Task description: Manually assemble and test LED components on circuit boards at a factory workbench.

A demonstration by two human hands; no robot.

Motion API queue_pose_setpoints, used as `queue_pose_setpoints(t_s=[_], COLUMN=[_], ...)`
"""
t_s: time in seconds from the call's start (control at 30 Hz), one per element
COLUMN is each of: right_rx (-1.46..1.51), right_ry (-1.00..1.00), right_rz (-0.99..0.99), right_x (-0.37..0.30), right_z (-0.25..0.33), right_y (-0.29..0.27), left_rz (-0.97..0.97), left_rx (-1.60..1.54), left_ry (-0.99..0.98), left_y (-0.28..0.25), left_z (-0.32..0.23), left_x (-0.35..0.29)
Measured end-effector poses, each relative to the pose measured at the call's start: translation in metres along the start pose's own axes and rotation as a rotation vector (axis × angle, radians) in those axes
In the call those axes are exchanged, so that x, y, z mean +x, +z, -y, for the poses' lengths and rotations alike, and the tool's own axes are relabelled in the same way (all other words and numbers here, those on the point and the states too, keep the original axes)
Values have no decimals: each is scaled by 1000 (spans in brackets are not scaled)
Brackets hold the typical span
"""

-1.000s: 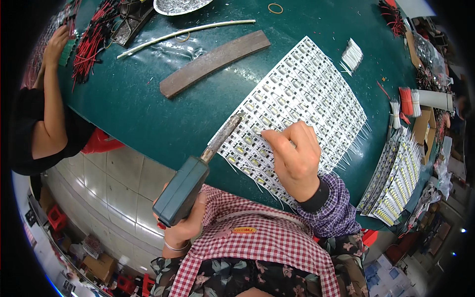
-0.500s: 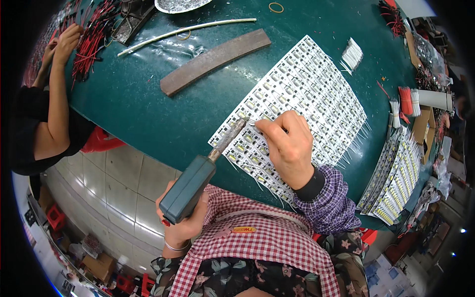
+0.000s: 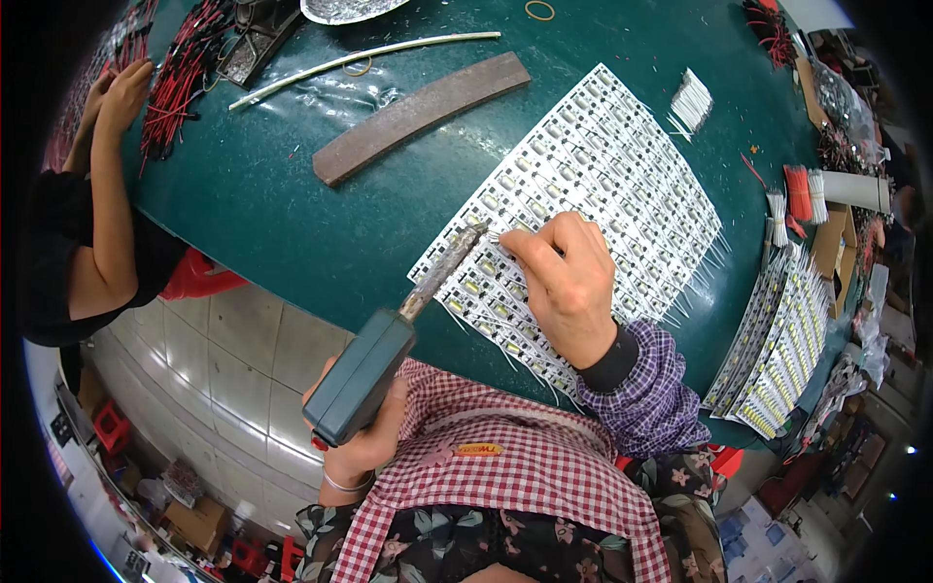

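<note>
My left hand (image 3: 374, 428) is wrapped round the handle of a dark green soldering gun (image 3: 360, 374). Its long, crusted metal barrel points up and right, with the tip over a white sheet of LED circuit boards (image 3: 583, 146). Just right of that tip, my right hand (image 3: 569, 277) pinches a few thin whitish wires (image 3: 494, 236) close to the sheet; their far ends are hidden by the fingers. Rows of small yellow and black parts cover the sheet, and white wires stick out from its lower and right edges.
A brown bar (image 3: 423, 117), a pale thin strip (image 3: 364, 66) and a small pile of white wires (image 3: 691, 102) lie on the green table (image 3: 253, 194). More LED sheets (image 3: 773, 350) are stacked at right. At far left, a co-worker's hands (image 3: 121, 92) are near red and black wires (image 3: 185, 73).
The soldering gun's body has shifted slightly left and down, and its tip stays near the right hand's fingertips. My right hand has hardly moved.
</note>
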State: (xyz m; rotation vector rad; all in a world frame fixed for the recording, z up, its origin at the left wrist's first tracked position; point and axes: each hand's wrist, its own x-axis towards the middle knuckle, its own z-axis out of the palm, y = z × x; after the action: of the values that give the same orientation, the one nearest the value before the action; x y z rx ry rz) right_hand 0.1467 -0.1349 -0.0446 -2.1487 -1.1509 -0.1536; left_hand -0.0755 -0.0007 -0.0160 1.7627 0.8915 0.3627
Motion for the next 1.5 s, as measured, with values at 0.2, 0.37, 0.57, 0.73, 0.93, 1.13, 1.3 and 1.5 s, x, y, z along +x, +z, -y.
queue_pose_setpoints(t_s=[0.2,0.37,0.57,0.73,0.93,1.13,1.3,1.5], right_rx=[13,21,-21,-3,-7,-2,-26,-39], right_ry=[-23,-37,-110,-91,-83,-89,-96,-98], right_rz=[-40,-91,-117,-96,-75,-65,-77,-76], right_x=[0,-2,-1,-6,-6,-5,-5,-5], right_z=[0,0,10,11,12,13,13,14], right_y=[3,5,1,8,10,10,12,12], left_rz=[-21,-33,-34,-13,32,69,81,-21], left_rx=[12,10,25,43,76,69,50,29], left_ry=[40,31,50,104,127,61,21,84], left_y=[-4,-3,-6,-6,-6,-5,-5,-5], left_z=[4,1,3,4,2,-2,1,5], left_x=[-4,-4,-4,0,3,3,2,-4])
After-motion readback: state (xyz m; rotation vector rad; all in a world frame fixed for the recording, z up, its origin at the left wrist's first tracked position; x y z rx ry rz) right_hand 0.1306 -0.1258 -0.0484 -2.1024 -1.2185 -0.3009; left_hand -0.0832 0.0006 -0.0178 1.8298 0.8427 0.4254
